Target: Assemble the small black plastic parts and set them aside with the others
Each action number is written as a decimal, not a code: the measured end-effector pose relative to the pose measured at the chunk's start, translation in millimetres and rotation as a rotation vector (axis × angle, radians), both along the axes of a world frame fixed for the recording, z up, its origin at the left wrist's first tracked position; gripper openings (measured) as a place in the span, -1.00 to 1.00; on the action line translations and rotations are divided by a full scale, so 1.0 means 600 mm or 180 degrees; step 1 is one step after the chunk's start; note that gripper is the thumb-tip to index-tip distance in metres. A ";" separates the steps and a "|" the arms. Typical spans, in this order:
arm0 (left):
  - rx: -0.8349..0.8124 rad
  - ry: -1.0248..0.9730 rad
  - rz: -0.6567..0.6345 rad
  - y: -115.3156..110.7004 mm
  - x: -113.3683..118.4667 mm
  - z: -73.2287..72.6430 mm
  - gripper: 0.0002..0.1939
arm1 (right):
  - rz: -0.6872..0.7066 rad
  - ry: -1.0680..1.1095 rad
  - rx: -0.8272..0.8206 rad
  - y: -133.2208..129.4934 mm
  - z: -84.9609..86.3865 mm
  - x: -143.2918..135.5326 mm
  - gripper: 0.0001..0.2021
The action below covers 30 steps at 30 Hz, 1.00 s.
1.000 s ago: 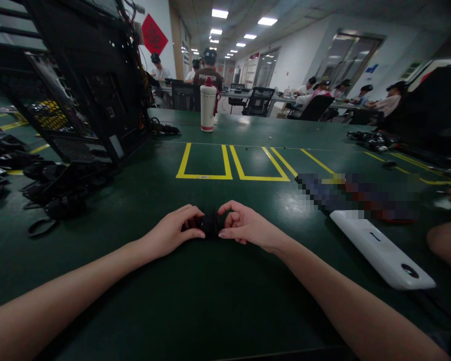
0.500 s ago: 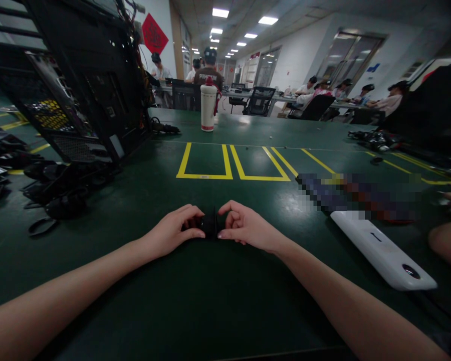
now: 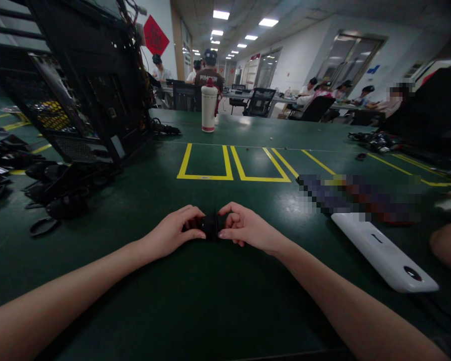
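Observation:
A small black part (image 3: 211,225) with a round body and a flat, upright flange is held low over the green table, between my two hands. My left hand (image 3: 180,223) grips its left end between bent fingers and thumb. From the right, my right hand (image 3: 242,224) pinches near the flange with thumb and forefinger, the other fingers curled. The part's exact kind is too dark to make out, and the fingers hide its ends.
A black computer case (image 3: 86,85) stands at left, with black straps and parts (image 3: 60,188) before it. A cream tumbler (image 3: 209,109) is farther back. At right lie a white device (image 3: 385,253) and a small dark ring (image 3: 360,157). Another person's arm (image 3: 449,245) rests at the right edge.
Both hands keep their hold on the black part at nearly the same spot; its flange appears slightly turned. The small dark ring at the right has shifted left.

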<state>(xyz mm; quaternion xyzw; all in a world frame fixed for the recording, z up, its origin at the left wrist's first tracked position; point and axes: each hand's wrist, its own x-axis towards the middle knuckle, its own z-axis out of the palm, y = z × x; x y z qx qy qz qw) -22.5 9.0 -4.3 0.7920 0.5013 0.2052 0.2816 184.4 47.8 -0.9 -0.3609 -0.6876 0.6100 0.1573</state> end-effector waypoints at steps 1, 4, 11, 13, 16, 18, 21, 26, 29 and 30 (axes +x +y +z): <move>-0.0017 0.0004 -0.0004 -0.001 0.000 0.002 -0.75 | 0.0008 0.0014 -0.0001 0.000 0.001 0.000 -0.60; -0.0051 0.0001 -0.0038 0.000 0.000 0.003 -0.76 | 0.0038 -0.0019 -0.0151 0.001 0.005 0.001 -0.53; 0.0057 -0.0040 -0.0016 0.003 0.000 -0.006 -0.74 | 0.0062 -0.0124 -0.0283 0.000 0.004 0.000 -0.68; 0.0032 -0.0027 -0.0046 0.002 0.000 -0.004 -0.74 | 0.0019 -0.0086 -0.0121 0.000 0.002 0.000 -0.69; 0.0010 -0.0012 -0.0056 0.002 -0.001 -0.003 -0.75 | 0.0002 -0.0034 0.0075 0.000 0.001 0.001 -0.63; 0.0046 -0.0011 -0.0031 0.002 -0.001 -0.005 -0.74 | 0.0004 -0.0002 0.0084 0.001 0.002 0.003 -0.59; 0.0065 0.0004 -0.0031 0.004 -0.002 -0.008 -0.73 | 0.0018 0.0069 -0.0112 0.004 0.004 0.004 -0.53; 0.0062 -0.0023 -0.0034 0.004 -0.001 -0.009 -0.74 | -0.0129 -0.0036 -0.0335 0.003 0.002 0.000 -0.69; 0.0073 -0.0025 -0.0034 0.004 -0.002 -0.011 -0.75 | -0.0145 -0.0100 -0.0133 0.000 0.002 -0.003 -0.74; 0.0076 -0.0021 -0.0030 0.004 -0.002 -0.012 -0.75 | -0.0158 -0.0087 -0.0054 -0.001 0.003 -0.003 -0.76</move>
